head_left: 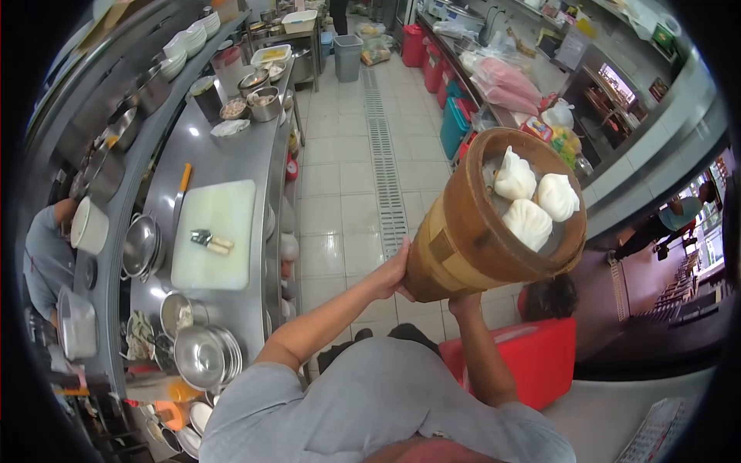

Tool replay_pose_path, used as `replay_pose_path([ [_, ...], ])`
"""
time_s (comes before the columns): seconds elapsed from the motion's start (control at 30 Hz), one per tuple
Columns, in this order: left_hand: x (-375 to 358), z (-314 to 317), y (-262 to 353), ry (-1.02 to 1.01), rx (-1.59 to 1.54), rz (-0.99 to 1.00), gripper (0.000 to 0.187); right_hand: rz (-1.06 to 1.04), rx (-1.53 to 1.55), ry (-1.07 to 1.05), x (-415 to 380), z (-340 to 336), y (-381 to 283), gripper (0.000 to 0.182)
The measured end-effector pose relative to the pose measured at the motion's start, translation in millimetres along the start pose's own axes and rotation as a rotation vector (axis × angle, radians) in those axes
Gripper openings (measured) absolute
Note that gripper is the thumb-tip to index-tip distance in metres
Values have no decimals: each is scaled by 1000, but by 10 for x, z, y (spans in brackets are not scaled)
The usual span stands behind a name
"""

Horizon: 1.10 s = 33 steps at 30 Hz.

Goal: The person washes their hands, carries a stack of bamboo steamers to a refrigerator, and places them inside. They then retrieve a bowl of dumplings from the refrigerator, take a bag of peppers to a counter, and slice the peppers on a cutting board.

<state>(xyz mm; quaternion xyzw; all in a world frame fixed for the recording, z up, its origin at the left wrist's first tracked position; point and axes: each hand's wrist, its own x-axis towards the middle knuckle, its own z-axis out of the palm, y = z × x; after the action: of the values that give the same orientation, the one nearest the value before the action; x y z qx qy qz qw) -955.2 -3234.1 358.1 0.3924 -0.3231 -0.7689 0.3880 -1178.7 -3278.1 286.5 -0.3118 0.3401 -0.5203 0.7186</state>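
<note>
A tall stack of round bamboo steamers [444, 251] is held up in front of my body, tilted so its open top faces me. Three white dumplings [532, 202] sit inside the top one. My left hand [397, 270] grips the steamer stack low on its left side, the fingers partly behind it. Under the base, my right hand [465, 302] is against the stack, its fingers mostly hidden by it.
To the left runs a steel counter [162, 204] with a cutting board [214, 235], an orange-handled knife [183, 185] and metal bowls [202, 356]. A red box [532, 363] stands at the right. A co-worker [48, 247] is at far left.
</note>
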Motion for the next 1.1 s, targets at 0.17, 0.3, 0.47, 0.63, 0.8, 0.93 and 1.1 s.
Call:
replay_pose_path([
  [0.17,853,-687,697,39,1,22,108,39,30,94,1258,462,-96,60],
  [0.3,1595,-1253,1240,79,3,16,113,24,-64,54,2483,527,6,61],
  [0.47,2514,-1902,2183,114,-30,42,115,72,3,61,3942,971,-267,60],
  [0.63,3463,-2634,2951,118,-72,23,114,87,-44,57,5310,1350,-380,58],
  [0.8,4439,-3472,3810,55,-11,43,111,75,-16,129,6661,1768,-436,58],
  [0.93,5229,-4143,4548,32,22,26,109,-6,-45,75,7702,2045,-419,57],
  [1.1,6071,-4791,5541,19,57,11,105,-90,-110,111,9094,2406,-493,55],
])
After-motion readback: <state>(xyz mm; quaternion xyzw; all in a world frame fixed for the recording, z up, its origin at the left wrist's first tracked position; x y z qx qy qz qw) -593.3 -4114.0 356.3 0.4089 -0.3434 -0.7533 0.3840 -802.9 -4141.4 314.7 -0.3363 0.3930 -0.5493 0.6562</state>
